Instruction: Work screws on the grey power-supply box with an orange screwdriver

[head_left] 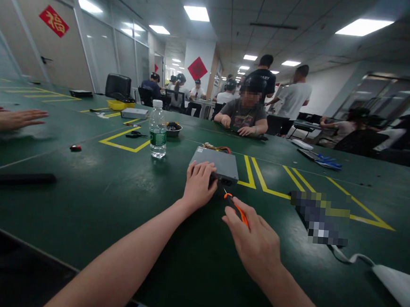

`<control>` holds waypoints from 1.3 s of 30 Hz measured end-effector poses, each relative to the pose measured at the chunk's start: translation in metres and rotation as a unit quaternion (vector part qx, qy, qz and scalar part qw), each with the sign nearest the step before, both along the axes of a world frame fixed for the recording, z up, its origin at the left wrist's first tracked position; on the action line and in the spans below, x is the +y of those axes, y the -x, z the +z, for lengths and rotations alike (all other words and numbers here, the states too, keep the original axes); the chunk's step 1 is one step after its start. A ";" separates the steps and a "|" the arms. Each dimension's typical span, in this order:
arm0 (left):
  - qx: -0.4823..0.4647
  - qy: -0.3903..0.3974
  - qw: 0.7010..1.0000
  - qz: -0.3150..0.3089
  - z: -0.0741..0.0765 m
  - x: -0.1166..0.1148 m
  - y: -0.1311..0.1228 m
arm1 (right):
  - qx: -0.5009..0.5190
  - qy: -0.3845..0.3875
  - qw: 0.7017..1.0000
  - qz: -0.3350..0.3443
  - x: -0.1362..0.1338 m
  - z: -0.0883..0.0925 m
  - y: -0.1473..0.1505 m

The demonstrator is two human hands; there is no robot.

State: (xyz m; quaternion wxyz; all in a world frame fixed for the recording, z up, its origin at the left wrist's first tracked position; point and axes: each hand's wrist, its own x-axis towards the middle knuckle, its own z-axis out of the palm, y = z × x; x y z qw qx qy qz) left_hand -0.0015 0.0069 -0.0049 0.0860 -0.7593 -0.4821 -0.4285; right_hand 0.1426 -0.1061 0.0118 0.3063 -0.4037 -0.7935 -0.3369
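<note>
A grey computer power supply (pixel 216 163) lies on the green table, with its cable bundle (pixel 216 148) at the far side and a socket on the end facing me. My left hand (pixel 200 184) grips its near left corner, fingers over the top and thumb by the near end. In my right hand (pixel 255 235) is a black and orange screwdriver (pixel 236 210). Its tip points up and left at the near end of the power supply; whether it touches, I cannot tell.
A water bottle (pixel 158 130) and a metal bowl (pixel 173 129) stand left of the power supply. Another person's hands (pixel 14 118) reach in at far left. Across the table sits a person (pixel 245 112). Blue-handled pliers (pixel 323 160) and a dark pixelated object (pixel 316 219) lie at right.
</note>
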 end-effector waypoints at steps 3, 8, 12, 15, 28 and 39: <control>0.000 -0.001 1.000 -0.004 0.000 0.000 0.000 | 0.020 -0.004 1.000 -0.013 -0.001 0.005 -0.005; 0.001 0.000 1.000 0.000 0.001 -0.001 0.000 | 0.013 0.021 1.000 0.010 -0.001 0.001 0.001; 0.000 0.000 1.000 -0.003 0.001 -0.001 0.000 | -0.025 0.012 0.999 0.031 0.002 -0.002 0.002; -0.004 -0.003 1.000 -0.004 0.000 0.000 0.000 | -0.009 -0.016 1.000 0.019 0.003 0.001 -0.001; -0.007 -0.002 1.000 -0.003 0.001 -0.001 0.000 | -0.022 -0.013 0.999 0.032 0.005 0.000 0.007; -0.009 0.001 1.000 -0.005 0.000 0.000 0.000 | -0.041 0.000 0.998 0.043 0.003 -0.003 0.010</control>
